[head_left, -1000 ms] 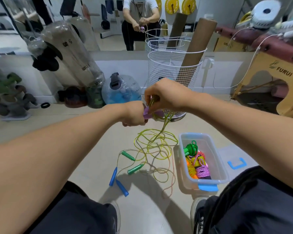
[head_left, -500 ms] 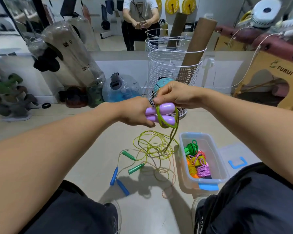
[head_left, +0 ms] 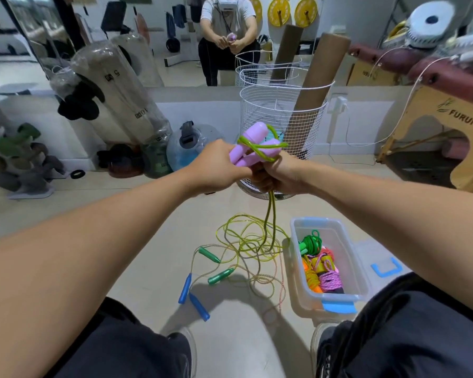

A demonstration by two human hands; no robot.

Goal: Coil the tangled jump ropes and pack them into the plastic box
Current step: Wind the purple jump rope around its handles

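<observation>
My left hand [head_left: 215,166] grips two purple jump-rope handles [head_left: 253,148] held side by side, tips up. A green rope [head_left: 260,145] is looped around the handles. My right hand [head_left: 280,174] is closed on that rope just below them, and the rope hangs down [head_left: 271,214] to a yellow-green tangle [head_left: 246,238] on the floor. More ropes lie there, one with green handles [head_left: 220,275], one with blue handles [head_left: 193,297]. The clear plastic box [head_left: 352,268] with blue clips stands at the right, holding coiled green, orange and pink ropes [head_left: 318,264].
A white wire basket [head_left: 281,118] with cardboard tubes stands just behind my hands. The box lid [head_left: 385,264] lies right of the box. Water jugs, weights and a mirror line the far wall. A wooden bench [head_left: 434,126] is at the right. My knees frame the bottom.
The purple handles have swung from lying sideways to pointing up. My right hand has dropped from above the handles to below them, with the green rope now wrapped around them.
</observation>
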